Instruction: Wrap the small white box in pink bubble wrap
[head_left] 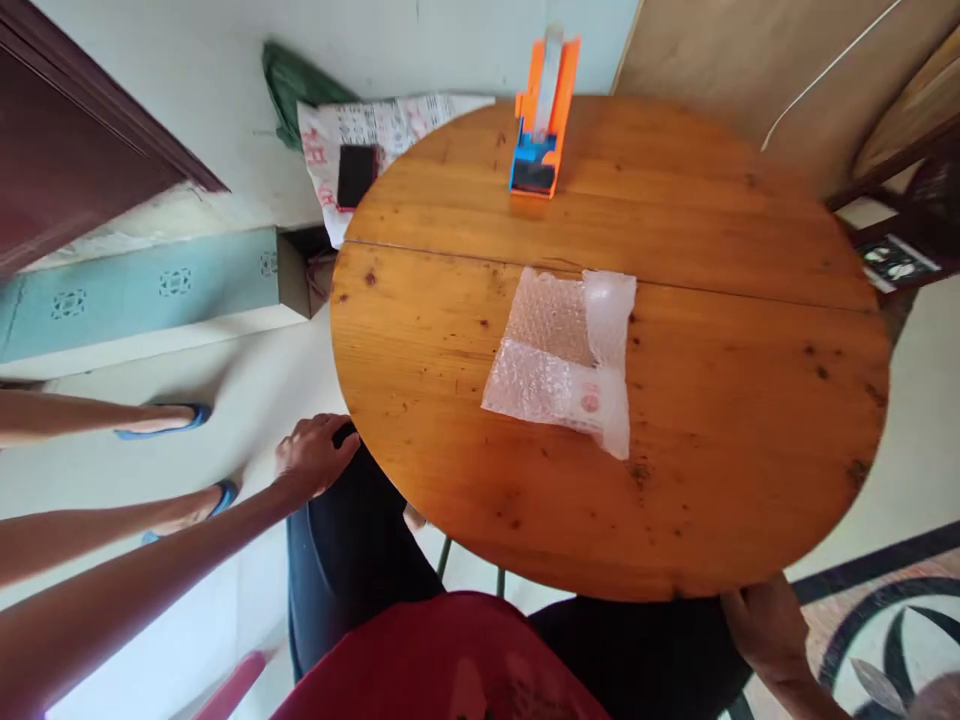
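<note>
Wooden surface (pixel 420 350) has bubble wrap (pixel 547 375) mid-frame, probably light, floppy, kinda slick, so pinch its lower-left corner; left hand (pixel 319 458) looks loosely open, right hand (pixel 772 625) I can't tell.

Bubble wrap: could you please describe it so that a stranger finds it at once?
Find the wooden table. Near its middle lies the bubble wrap, a clear, low sheet. Unlike the orange-and-blue tape dispenser by the far edge, it is see-through and bubbled.
</note>
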